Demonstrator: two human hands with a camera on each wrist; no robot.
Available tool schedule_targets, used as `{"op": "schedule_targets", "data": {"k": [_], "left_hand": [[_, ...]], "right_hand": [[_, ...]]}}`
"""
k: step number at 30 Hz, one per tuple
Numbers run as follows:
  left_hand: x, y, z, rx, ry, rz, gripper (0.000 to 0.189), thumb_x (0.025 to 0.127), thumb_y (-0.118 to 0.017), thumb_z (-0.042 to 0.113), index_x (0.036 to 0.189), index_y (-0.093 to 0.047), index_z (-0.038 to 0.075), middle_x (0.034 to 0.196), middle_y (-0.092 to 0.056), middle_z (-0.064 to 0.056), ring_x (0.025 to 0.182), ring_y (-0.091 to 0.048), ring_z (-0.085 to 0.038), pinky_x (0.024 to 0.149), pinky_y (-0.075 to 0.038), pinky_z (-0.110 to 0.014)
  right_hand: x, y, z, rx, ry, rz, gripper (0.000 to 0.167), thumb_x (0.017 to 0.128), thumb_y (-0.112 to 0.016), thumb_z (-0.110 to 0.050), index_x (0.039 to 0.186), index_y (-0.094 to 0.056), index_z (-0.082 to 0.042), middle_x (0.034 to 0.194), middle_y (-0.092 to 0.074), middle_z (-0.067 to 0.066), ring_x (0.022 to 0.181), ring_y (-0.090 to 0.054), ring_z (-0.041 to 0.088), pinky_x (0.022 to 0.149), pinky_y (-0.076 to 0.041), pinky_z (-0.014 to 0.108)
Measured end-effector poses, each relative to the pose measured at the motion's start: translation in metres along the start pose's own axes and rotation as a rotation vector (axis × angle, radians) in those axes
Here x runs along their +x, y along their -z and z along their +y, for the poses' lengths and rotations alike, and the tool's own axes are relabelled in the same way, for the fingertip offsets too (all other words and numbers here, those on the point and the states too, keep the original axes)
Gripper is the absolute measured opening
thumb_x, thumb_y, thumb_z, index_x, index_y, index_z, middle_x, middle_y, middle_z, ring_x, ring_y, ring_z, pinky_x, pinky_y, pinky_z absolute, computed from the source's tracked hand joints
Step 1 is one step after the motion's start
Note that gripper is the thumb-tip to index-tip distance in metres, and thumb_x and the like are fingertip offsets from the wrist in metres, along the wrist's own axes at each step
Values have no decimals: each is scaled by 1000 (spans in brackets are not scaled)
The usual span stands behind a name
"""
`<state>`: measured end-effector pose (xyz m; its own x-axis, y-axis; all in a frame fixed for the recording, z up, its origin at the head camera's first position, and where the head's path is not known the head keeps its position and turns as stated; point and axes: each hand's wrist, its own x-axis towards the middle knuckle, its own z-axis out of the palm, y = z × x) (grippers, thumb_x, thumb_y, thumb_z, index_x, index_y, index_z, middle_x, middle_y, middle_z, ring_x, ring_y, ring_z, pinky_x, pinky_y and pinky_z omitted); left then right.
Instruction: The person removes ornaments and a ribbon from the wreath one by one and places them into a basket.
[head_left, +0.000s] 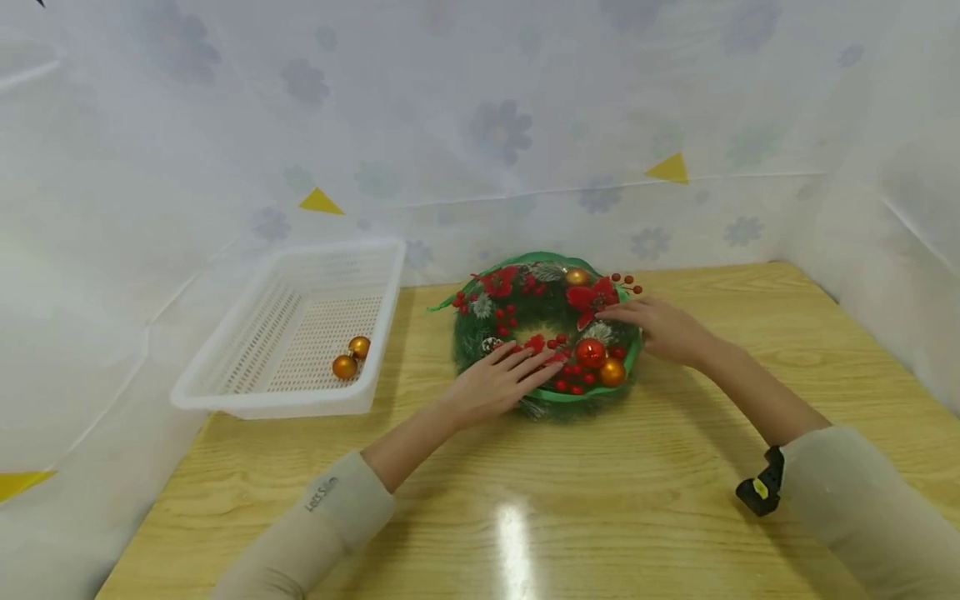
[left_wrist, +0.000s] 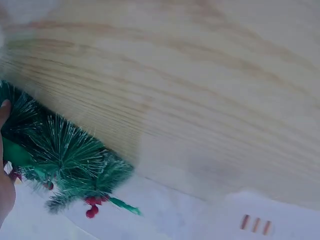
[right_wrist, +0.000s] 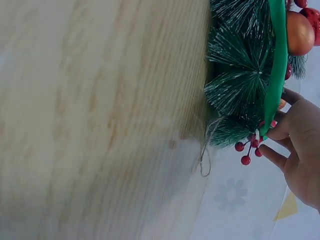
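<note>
A green wreath (head_left: 472, 342) lies on the table, trimmed with red flowers, berries, pine cones and gold and red balls. A green ribbon (right_wrist: 276, 65) runs round it. My left hand (head_left: 495, 387) rests on the wreath's front left part, its fingers straight over the red trim. In the left wrist view only part of that hand shows, against the needles (left_wrist: 65, 145). My right hand (head_left: 660, 329) holds the right side of the wreath, one finger reaching to a red flower (head_left: 592, 297). Its fingers (right_wrist: 278, 131) bend at the ribbon's edge, close to some red berries (right_wrist: 246, 160).
A white perforated basket (head_left: 225, 367) stands at the left of the wooden table (head_left: 592, 500), with two gold balls (head_left: 345, 367) inside. Behind is a flower-patterned white sheet (head_left: 450, 108) with yellow triangles. A loop of string (right_wrist: 205, 160) hangs from the wreath's edge.
</note>
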<state>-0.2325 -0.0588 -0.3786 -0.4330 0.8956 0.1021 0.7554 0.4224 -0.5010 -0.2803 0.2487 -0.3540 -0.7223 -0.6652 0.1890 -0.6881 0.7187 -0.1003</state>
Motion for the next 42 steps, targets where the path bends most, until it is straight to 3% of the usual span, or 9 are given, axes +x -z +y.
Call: {"op": "schedule_targets", "data": {"k": [4,12,25,32,35,38,40,42], "left_hand": [[-7,-2,-11,14,9,4,56,98,-45,15,147,-19,11,151,-18,-4,134,-23,-16,109,-15,-39],[-15,-5,-25,40,6,-31,63,93,-53,4,147,-21,9,151,-18,-4,134,-23,-18,109,-14,-41],[-20,-12,-40,56,19,-1,72,86,-64,4,146,-25,8,149,-24,-6,132,-28,-21,109,-16,-42],[-23,-7,-41,95,32,-91,70,89,-61,11,146,-21,8,150,-21,-6,134,-24,-22,109,-14,-41],[-22,3,-35,43,49,-157,74,91,-59,28,147,-17,6,151,-17,-7,136,-18,-23,110,-11,-40],[-19,14,-26,-92,85,-198,87,87,-58,47,147,-12,4,151,-12,-10,137,-10,-25,110,-8,-39],[-15,19,-18,-171,122,-199,94,83,-59,53,147,-10,3,151,-11,-12,137,-8,-27,110,-8,-40],[-10,23,-11,-209,162,-200,98,81,-59,56,147,-9,2,151,-10,-12,137,-8,-27,110,-10,-41]], "right_hand": [[-3,0,-10,-37,11,16,67,68,-49,24,128,-53,-4,119,-55,21,107,-49,42,87,-39,58],[-9,2,-27,-85,-6,3,69,66,-53,21,131,-50,-3,117,-55,21,105,-49,41,85,-42,54],[-20,5,-56,-77,-81,-7,62,73,-52,17,131,-50,-4,117,-54,22,106,-48,44,60,-49,42],[-21,7,-68,-48,-80,-12,52,81,-53,10,131,-48,-2,116,-54,23,106,-50,42,79,-47,53],[-20,9,-70,1,-89,1,48,84,-51,8,131,-48,-1,120,-52,23,110,-47,42,89,-39,57],[-17,12,-70,46,-72,26,49,83,-46,11,131,-48,0,125,-49,24,115,-44,42,96,-30,59],[-15,13,-69,65,-42,29,52,80,-43,14,130,-49,1,129,-46,24,118,-41,41,97,-30,58],[-14,13,-68,75,-25,-2,54,79,-48,14,132,-47,0,132,-42,24,119,-39,42,92,-35,58]]}}
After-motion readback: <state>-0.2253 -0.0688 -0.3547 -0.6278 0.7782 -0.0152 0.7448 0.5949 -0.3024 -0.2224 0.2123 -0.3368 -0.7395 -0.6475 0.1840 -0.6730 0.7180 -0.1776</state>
